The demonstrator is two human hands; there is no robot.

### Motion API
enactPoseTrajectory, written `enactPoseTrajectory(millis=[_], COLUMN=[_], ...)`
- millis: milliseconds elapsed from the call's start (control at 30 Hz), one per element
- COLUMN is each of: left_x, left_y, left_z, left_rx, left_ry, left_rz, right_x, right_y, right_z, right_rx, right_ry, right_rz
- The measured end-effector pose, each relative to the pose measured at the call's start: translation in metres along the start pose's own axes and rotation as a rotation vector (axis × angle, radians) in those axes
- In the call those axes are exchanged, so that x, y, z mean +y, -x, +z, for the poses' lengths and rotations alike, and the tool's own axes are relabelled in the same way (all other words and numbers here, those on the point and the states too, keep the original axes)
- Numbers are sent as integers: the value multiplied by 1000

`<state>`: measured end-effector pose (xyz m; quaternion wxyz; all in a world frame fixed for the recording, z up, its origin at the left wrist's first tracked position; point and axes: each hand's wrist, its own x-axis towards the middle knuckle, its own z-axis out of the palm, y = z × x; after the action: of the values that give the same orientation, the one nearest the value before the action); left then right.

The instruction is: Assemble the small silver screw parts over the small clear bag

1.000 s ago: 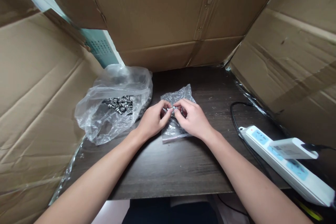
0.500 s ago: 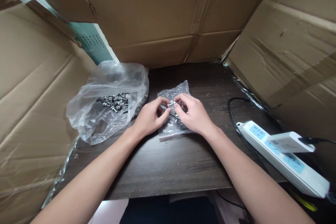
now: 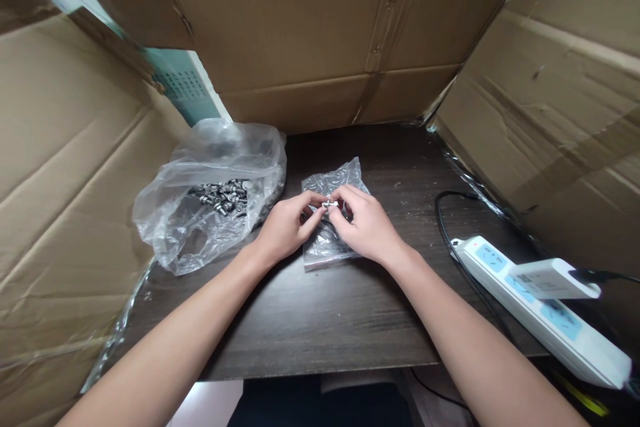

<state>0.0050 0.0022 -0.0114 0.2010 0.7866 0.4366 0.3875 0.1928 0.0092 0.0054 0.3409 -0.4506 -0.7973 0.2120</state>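
A small shiny metal bolt point(image 3: 330, 204) lies roughly level between the fingertips of both hands. My left hand point(image 3: 287, 223) pinches its left end between thumb and forefinger. At the other end, my right hand point(image 3: 367, 223) pinches it the same way; the fingertips hide part of the bolt. Beneath the hands is a flat clear plastic bag point(image 3: 327, 255) on the dark table, and what it contains is mostly covered. To the left stands a larger, open plastic bag point(image 3: 173, 203) with several loose metal bolts point(image 3: 225, 197) inside.
A white power strip point(image 3: 540, 307) with a white plug-in adapter point(image 3: 555, 279) lies at the right, its black cable point(image 3: 443, 220) curving on the table point(image 3: 320, 320). Cardboard walls point(image 3: 300, 20) enclose the back and both sides. The table's front edge is near my forearms.
My fingertips have shifted slightly around the bolt, which now points more level between them. The whole view has moved a little; the bags stay in place.
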Motion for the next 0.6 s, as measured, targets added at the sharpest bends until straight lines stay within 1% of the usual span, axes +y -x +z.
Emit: enactPoseTrajectory(millis=[267,600], left_x=[2,3], left_y=[1,1], left_z=[-2,-1], left_rx=[-61,-12], left_ry=[17,36], left_rz=[11,-7], right_x=[2,2], right_y=[-1,-2], right_z=[2,-1], right_rx=[9,-5], right_ry=[3,-16], right_rz=[12,21])
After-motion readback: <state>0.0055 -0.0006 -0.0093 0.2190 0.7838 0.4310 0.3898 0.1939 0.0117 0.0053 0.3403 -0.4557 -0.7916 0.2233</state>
